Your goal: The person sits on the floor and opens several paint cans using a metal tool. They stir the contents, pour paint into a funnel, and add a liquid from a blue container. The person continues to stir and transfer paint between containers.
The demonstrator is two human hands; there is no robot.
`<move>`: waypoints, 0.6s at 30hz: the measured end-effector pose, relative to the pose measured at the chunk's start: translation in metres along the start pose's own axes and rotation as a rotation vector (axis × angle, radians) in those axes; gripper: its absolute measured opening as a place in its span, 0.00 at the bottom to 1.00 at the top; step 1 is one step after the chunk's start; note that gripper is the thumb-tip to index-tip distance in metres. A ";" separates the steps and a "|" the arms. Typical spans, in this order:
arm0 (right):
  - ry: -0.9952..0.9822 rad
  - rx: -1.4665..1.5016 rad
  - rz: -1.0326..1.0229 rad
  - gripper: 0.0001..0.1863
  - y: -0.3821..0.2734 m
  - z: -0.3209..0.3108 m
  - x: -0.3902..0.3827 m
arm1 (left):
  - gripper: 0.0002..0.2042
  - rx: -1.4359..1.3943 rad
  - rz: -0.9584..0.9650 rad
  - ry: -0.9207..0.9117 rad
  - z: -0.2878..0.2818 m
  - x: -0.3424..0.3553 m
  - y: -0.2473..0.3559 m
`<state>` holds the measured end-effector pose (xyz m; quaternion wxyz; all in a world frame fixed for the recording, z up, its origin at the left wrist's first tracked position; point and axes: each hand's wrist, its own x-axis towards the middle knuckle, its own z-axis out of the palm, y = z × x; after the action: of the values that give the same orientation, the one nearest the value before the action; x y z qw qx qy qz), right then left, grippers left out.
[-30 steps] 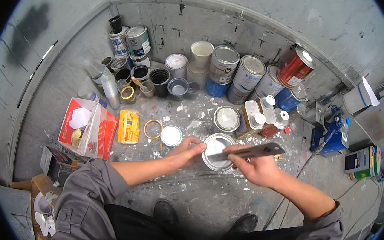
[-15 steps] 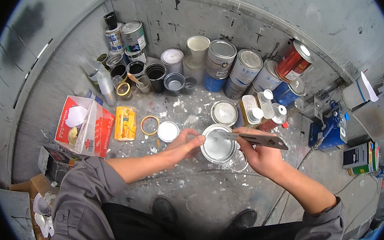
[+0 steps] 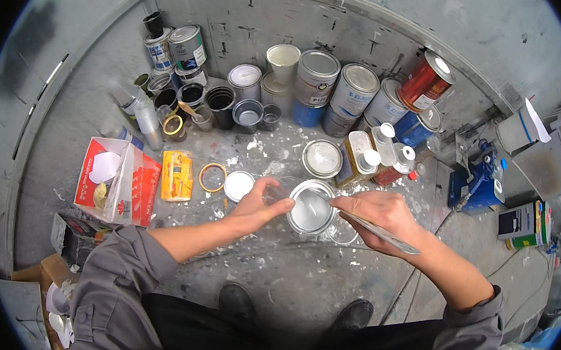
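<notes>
Floor [image 3: 272,265]: grey, heavily marked with white spatter. Directly on it, left to right — red-and-white carton [image 3: 140,192], yellow packet [image 3: 177,177], thin yellowish ring [image 3: 211,190], round white lid [image 3: 239,186], closed round can [image 3: 322,159]; farther right — blue container [image 3: 478,193].

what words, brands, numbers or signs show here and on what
Wording isn't copied out here, only located:
Red-and-white box: lettering on its side.
Silver can by the wall: blue lettering.
Red can: label print too small to read.
Metal strip in the right hand: any marks too blurred to read.
</notes>
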<state>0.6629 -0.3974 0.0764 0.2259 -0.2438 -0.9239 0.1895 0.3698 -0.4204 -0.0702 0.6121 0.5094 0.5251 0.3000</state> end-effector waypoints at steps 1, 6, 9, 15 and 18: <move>0.011 -0.016 0.021 0.17 0.004 0.003 -0.004 | 0.44 0.001 -0.001 -0.024 0.000 -0.001 0.009; 0.094 0.291 0.394 0.14 -0.003 0.027 -0.016 | 0.45 -0.038 -0.086 0.047 -0.005 0.007 -0.008; 0.011 0.654 0.682 0.15 -0.016 0.033 -0.015 | 0.43 -0.093 -0.127 0.019 0.002 0.005 -0.001; 0.163 0.121 0.198 0.11 0.003 0.016 0.005 | 0.40 -0.229 -0.138 -0.035 0.004 0.000 0.002; 0.045 0.192 0.256 0.12 -0.014 0.012 -0.001 | 0.39 -0.254 -0.155 -0.019 0.003 0.001 0.001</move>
<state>0.6525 -0.4124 0.0726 0.2426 -0.3411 -0.8576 0.2989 0.3733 -0.4207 -0.0702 0.6977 0.3888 0.5150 0.3111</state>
